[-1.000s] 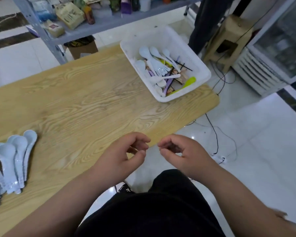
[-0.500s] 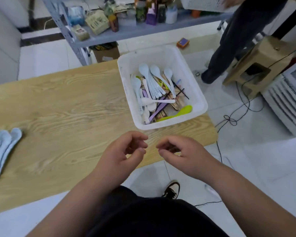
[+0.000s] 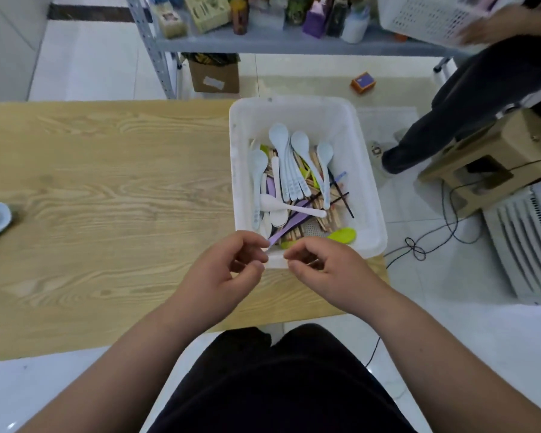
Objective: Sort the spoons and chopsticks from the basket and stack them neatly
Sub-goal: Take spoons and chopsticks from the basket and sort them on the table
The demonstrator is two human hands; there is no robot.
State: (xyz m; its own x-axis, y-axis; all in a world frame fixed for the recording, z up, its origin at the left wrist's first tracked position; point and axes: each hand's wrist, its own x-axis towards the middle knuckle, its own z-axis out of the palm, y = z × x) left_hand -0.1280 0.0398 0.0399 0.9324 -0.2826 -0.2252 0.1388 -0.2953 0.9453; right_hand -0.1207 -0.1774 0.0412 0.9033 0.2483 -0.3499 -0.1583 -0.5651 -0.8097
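We can read no text anywhere; the print on the boxes (image 3: 206, 10) on the shelf (image 3: 294, 45) behind the basket (image 3: 294, 107) is too blurred.

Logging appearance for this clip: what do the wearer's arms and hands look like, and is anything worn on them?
The left forearm and right forearm are bare to the frame edge, no sleeves in view. The left hand and right hand carry no gloves, and no watch, bracelet or ring shows. The only clothing in view is a black garment over the lap.
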